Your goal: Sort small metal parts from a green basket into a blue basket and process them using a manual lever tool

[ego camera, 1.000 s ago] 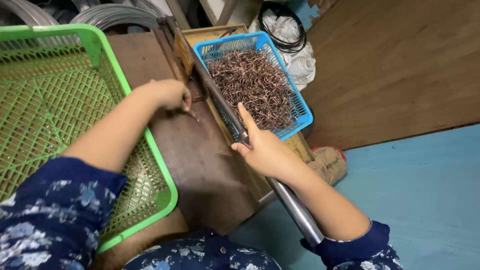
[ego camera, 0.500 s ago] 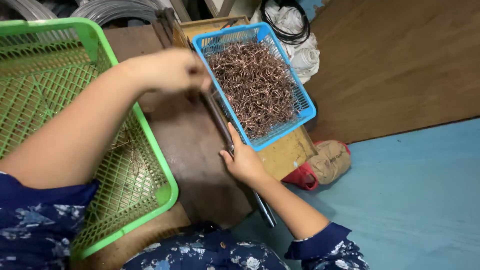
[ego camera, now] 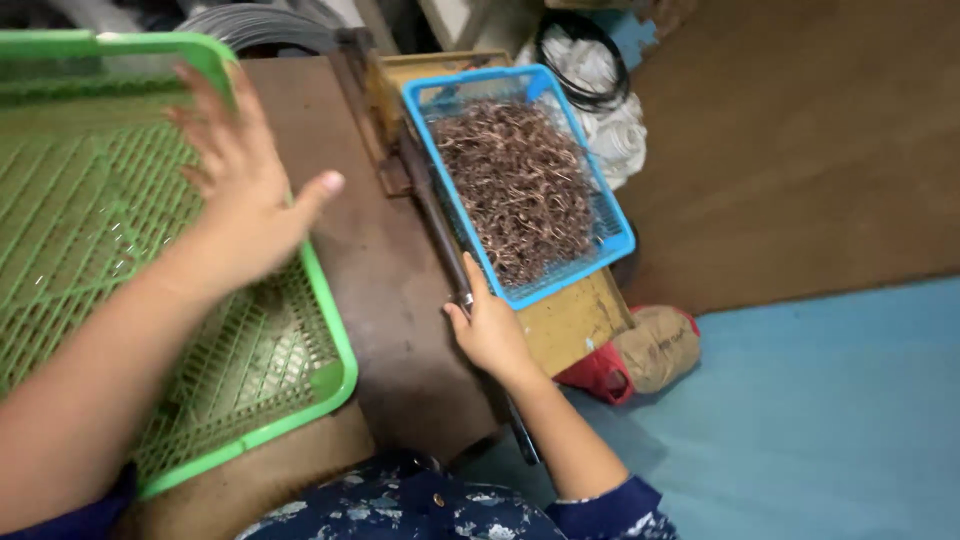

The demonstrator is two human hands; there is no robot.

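A dark metal lever bar [ego camera: 440,235] is gripped near its lower end by the right hand [ego camera: 490,330], the fingers curled around it. The bar runs up along the edge of a brown worktop [ego camera: 385,270]. Farther up, the left hand [ego camera: 240,190] is held open and empty, fingers spread, over a green slotted tray [ego camera: 330,375]. Beyond the bar, a blue basket [ego camera: 620,240] filled with brown wire pieces [ego camera: 520,185] is seen.

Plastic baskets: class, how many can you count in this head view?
2. A green basket lies at the left under the open left hand; a blue basket of brown bits sits at centre, beyond the right hand.
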